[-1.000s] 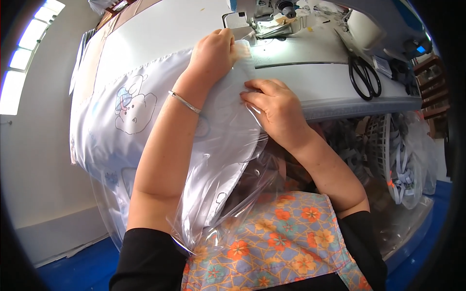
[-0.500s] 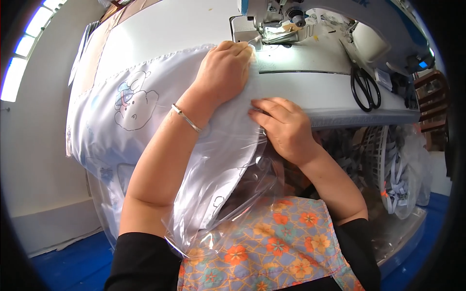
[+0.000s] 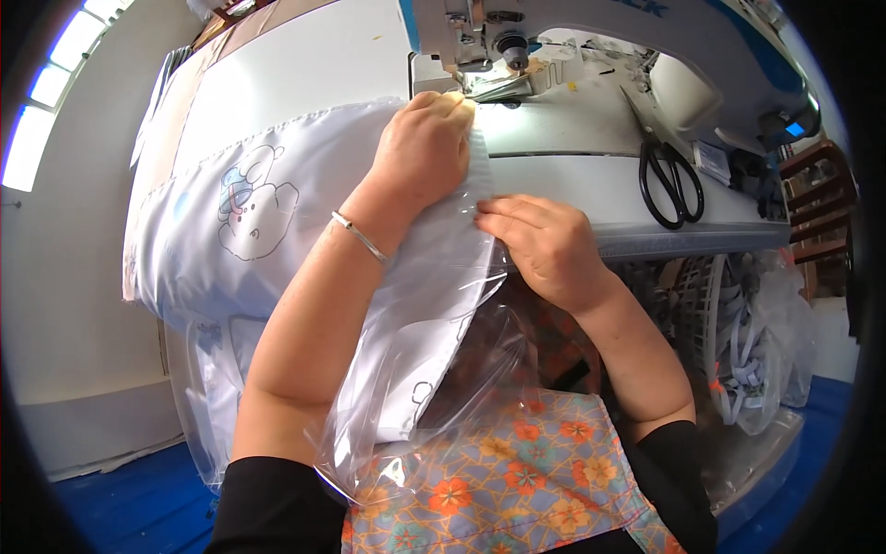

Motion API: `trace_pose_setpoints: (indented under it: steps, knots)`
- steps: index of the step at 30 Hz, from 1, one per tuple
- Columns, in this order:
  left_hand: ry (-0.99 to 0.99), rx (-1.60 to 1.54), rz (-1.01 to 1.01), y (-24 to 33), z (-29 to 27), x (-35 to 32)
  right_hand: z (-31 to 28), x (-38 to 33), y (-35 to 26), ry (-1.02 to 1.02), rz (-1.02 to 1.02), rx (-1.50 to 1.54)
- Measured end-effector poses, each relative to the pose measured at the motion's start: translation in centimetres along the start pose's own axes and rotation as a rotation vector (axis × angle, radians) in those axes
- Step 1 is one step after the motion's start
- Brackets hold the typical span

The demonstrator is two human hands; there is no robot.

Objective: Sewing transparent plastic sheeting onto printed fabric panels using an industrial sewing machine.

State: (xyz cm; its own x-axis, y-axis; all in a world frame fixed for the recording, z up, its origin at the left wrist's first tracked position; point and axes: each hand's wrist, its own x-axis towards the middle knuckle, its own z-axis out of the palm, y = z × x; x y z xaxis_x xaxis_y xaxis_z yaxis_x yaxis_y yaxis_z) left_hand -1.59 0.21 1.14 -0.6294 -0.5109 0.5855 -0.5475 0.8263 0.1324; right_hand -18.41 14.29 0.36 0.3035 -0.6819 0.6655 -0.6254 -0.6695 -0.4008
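White satiny fabric (image 3: 323,222) with a printed cartoon bear lies across the sewing table, and its near part hangs over the front edge. Clear plastic film (image 3: 369,415) covers or joins that hanging part. My left hand (image 3: 423,148) is closed on the fabric's upper corner, its fingertips just in front of the sewing machine's (image 3: 480,46) needle area. Lower and to the right, my right hand (image 3: 544,245) pinches the right edge of the fabric and film. Its fingertips are partly hidden under the film.
Black-handled scissors (image 3: 672,180) lie on the table at the right. A white plastic basket (image 3: 706,314) with strips and clear bags stands below the table edge. Behind it is a wooden chair (image 3: 812,198). The floor is blue (image 3: 138,503).
The view has shifted, so the machine and scissors appear further left. Both hands keep their hold, and the fabric's corner now sits nearer the machine's needle area.
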Motion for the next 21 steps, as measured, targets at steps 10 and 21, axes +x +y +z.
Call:
trace_pose_setpoints:
  steps: [10,21]
  knots:
    - [0.002,-0.038,-0.119,-1.1,0.9,0.7,-0.4,0.6,1.1,-0.034,0.118,0.010]
    - [-0.254,-0.010,-0.163,0.9,-2.3,-1.5,-1.4,-1.4,-2.7,-0.175,-0.136,0.165]
